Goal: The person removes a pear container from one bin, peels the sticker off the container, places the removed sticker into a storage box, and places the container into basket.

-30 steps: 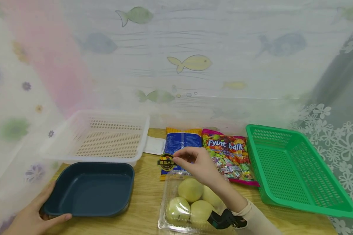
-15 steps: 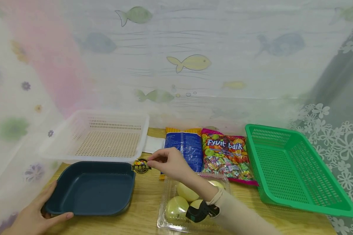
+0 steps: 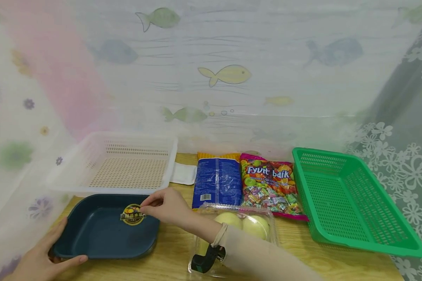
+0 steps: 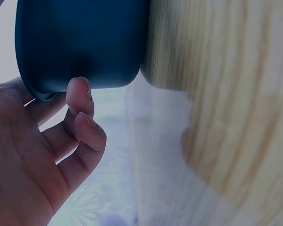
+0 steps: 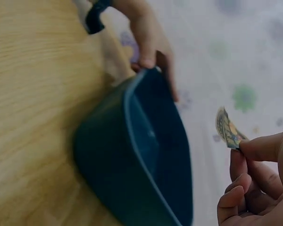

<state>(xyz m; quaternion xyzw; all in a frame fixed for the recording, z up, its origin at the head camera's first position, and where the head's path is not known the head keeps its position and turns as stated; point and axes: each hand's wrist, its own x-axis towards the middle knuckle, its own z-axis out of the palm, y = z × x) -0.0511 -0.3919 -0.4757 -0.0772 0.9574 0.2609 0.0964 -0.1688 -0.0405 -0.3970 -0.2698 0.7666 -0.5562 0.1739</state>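
Dark blue plastic forms the shallow tray [image 3: 105, 228] at the near left of the wooden surface [image 3: 172, 257]. Directly above its inner right part hangs a round black-and-gold sticker [image 3: 133, 215], pinched at its right edge between the thumb and fingers of the right hand [image 3: 167, 205]. The sticker sits to the left of those fingers, its printed face towards the head camera, with the tray floor right below it. In the right wrist view it shows edge-on and slightly curled, apart from the tray. The left hand [image 3: 38, 259] grips the tray's near left corner, thumb along the rim and fingers curled underneath against the outer wall.

Chinese characters run across the sticker's band but are too small to read surely. Behind, a colourful candy bag [image 3: 270, 185] reads "Fyvit balk"; beside it lies a blue packet [image 3: 217, 181] with a barcode. A clear clamshell of pale fruit [image 3: 244, 226] sits under the right forearm.
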